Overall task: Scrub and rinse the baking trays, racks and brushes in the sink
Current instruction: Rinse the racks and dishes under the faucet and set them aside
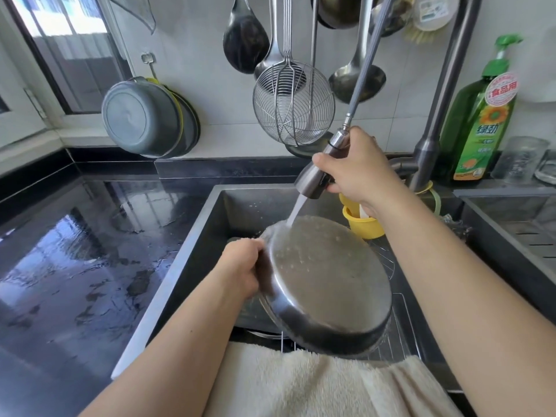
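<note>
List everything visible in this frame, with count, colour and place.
round metal pan: one, steel, tilted over the sink under the water
spray head: one, steel, pulled out on its hose, running
sink: one, grey steel, centre
wire rack: one, steel, in the sink
yellow cups: two, at the sink's back
towel: one, cream, on the front edge
detergent bottle: one, green, right counter
wire skimmer: one, steel, hanging on the wall
ladles: several, hanging
grey basin: one, hanging left
left hand: grips the pan's rim
right hand: holds the spray head

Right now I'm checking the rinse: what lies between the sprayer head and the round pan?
In the head view, only a stream of water runs from the sprayer head to the round pan.
</note>
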`<act>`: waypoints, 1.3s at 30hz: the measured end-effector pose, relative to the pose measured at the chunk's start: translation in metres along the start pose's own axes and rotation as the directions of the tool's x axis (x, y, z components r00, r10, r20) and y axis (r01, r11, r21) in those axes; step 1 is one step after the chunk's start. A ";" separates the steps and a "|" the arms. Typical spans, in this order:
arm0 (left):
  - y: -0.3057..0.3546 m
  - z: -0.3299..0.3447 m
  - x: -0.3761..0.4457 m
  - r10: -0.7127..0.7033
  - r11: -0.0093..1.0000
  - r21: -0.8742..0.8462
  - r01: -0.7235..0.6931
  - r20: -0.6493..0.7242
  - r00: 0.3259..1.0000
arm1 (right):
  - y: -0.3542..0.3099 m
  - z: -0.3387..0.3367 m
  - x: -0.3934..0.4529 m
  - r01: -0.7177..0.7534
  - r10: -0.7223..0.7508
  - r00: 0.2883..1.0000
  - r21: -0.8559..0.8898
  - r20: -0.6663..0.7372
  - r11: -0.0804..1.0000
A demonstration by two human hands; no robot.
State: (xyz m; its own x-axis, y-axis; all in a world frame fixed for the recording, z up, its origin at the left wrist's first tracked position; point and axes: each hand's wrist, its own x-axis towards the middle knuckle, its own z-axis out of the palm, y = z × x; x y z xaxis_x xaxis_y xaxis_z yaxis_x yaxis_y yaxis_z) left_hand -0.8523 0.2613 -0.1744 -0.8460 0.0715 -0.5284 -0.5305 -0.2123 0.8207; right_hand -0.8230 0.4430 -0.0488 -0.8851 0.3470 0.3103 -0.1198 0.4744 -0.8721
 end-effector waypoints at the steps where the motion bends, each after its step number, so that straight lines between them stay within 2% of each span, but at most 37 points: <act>1: -0.001 -0.001 0.002 -0.005 0.999 0.040 0.005 -0.005 1.000 | 0.003 -0.001 0.002 0.003 -0.003 1.000 -0.032 -0.015 0.999; 5: 0.003 -0.006 0.007 -0.041 0.993 0.108 0.049 -0.072 0.997 | 0.010 -0.011 0.005 -0.027 0.014 0.998 -0.236 -0.057 0.971; 8: 0.006 -0.011 0.012 -0.042 0.993 0.101 0.055 -0.127 0.991 | 0.012 -0.025 0.005 -0.068 0.036 0.995 -0.371 -0.093 0.926; 12: 0.006 -0.016 0.021 -0.019 0.999 0.027 0.023 -0.158 0.987 | 0.008 -0.046 0.004 -0.115 0.092 0.993 -0.459 -0.073 0.881; 18: 0.011 -0.016 0.023 0.065 0.995 -0.059 -0.080 -0.222 0.973 | -0.014 -0.059 -0.004 -0.185 0.243 0.961 -0.354 0.129 0.917; 21: 0.011 -0.016 0.021 0.053 0.991 -0.113 -0.075 -0.186 0.981 | -0.022 -0.051 -0.009 -0.154 0.207 0.952 -0.229 0.227 0.961; 24: 0.007 -0.012 0.020 0.037 0.988 -0.149 -0.047 -0.069 0.997 | -0.026 -0.033 -0.012 -0.121 0.137 0.957 -0.075 0.256 0.990; 26: 0.005 -0.010 0.014 0.019 0.989 -0.146 -0.014 0.034 0.999 | -0.025 -0.018 -0.011 -0.098 0.093 0.970 0.014 0.224 0.995; 29: 0.005 -0.006 0.007 -0.007 0.993 -0.115 0.025 0.153 0.988 | -0.018 -0.003 -0.005 -0.074 0.068 0.990 0.043 0.128 0.996; 34: 0.006 -0.006 0.001 -0.070 0.997 -0.009 0.071 0.105 0.992 | -0.005 0.008 0.003 -0.026 0.024 0.999 0.072 0.029 0.997; 39: 0.004 -0.007 -0.008 -0.117 0.983 0.154 0.101 0.097 0.988 | 0.002 0.013 0.005 0.021 -0.021 0.998 0.006 -0.060 1.000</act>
State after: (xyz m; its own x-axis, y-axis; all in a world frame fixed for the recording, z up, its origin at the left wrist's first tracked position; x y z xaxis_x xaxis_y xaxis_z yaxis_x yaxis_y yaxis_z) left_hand -0.8474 0.2527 -0.1687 -0.7795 0.1900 -0.5969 -0.6150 -0.0510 0.7869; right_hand -0.8339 0.4356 -0.0541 -0.8537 0.3849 0.3507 -0.1415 0.4766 -0.8677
